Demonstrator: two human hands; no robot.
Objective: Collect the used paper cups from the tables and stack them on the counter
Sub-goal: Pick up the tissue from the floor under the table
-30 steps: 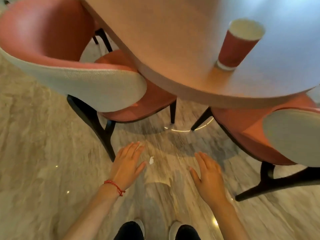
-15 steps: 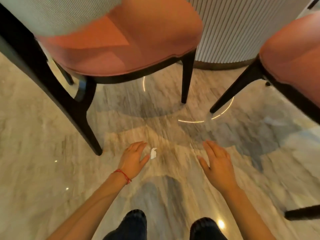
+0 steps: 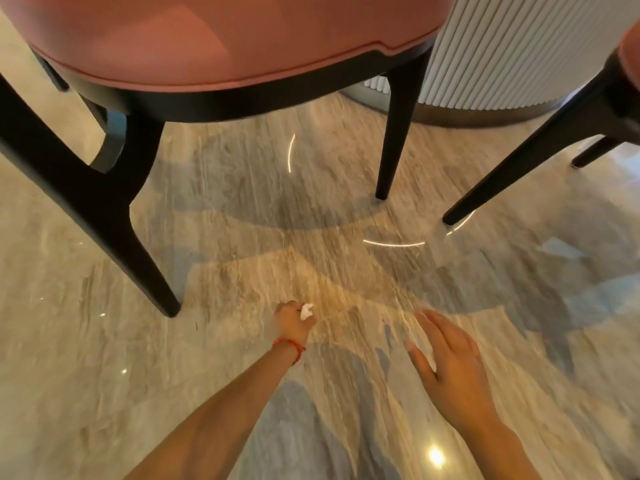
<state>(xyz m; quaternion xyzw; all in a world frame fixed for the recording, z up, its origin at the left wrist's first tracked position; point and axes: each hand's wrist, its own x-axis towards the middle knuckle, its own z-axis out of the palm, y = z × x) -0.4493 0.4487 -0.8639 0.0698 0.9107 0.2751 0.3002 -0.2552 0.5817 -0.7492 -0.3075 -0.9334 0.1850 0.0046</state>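
Note:
My left hand (image 3: 290,322), with a red thread on the wrist, is down at the marble floor and its fingers are closed around a small white scrap of paper (image 3: 306,311). My right hand (image 3: 446,355) hovers flat above the floor to the right, fingers apart, holding nothing. No paper cup is in view; the table top is out of the frame.
A pink-seated chair (image 3: 221,39) with black legs stands close ahead on the left. A second chair's black legs (image 3: 519,168) slant in from the right. Between them rises the white ribbed table base (image 3: 512,53). Polished marble floor (image 3: 104,375) lies all around.
The view dropped from the table top with the red cup down to floor level. My left hand reached the white scrap and closed on it; my right hand stayed open.

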